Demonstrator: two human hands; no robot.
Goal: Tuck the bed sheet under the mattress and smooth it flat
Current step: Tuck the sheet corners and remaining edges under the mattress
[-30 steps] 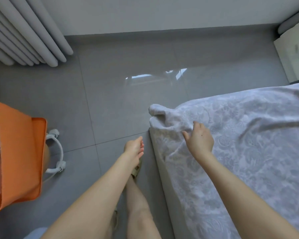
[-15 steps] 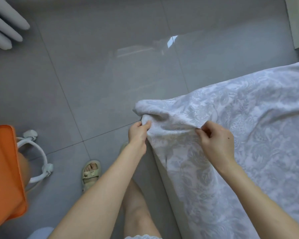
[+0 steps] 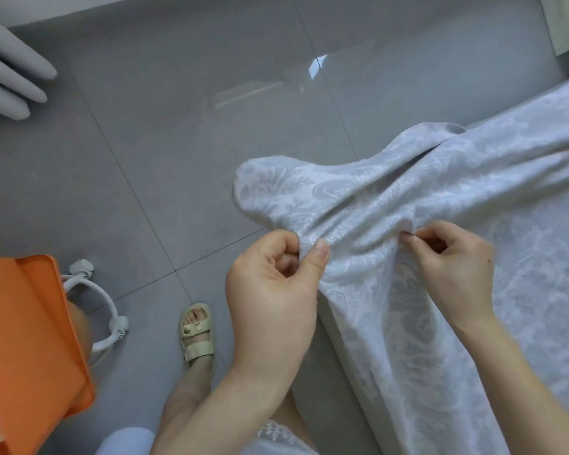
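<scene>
A pale grey-white bed sheet (image 3: pixel 473 198) with a woven floral pattern covers the bed on the right. Its corner is lifted off the mattress and bunches out over the floor. My left hand (image 3: pixel 270 290) pinches the sheet's edge between thumb and fingers near the corner. My right hand (image 3: pixel 454 261) grips a fold of the sheet a little to the right, on top of the bed. A strip of the mattress side (image 3: pixel 339 343) shows below my left hand; the mattress corner itself is hidden under the cloth.
Glossy grey tiled floor (image 3: pixel 178 126) fills the left and top. An orange basket (image 3: pixel 23 349) stands at the left edge, a white ring-shaped object (image 3: pixel 105 307) beside it. My sandalled foot (image 3: pixel 197 333) is close to the bed. Grey curtain folds (image 3: pixel 10 73) hang top left.
Both hands took hold of the sheet corner and raised it toward the camera. The corner now bulges further out over the floor, and the view has shifted closer.
</scene>
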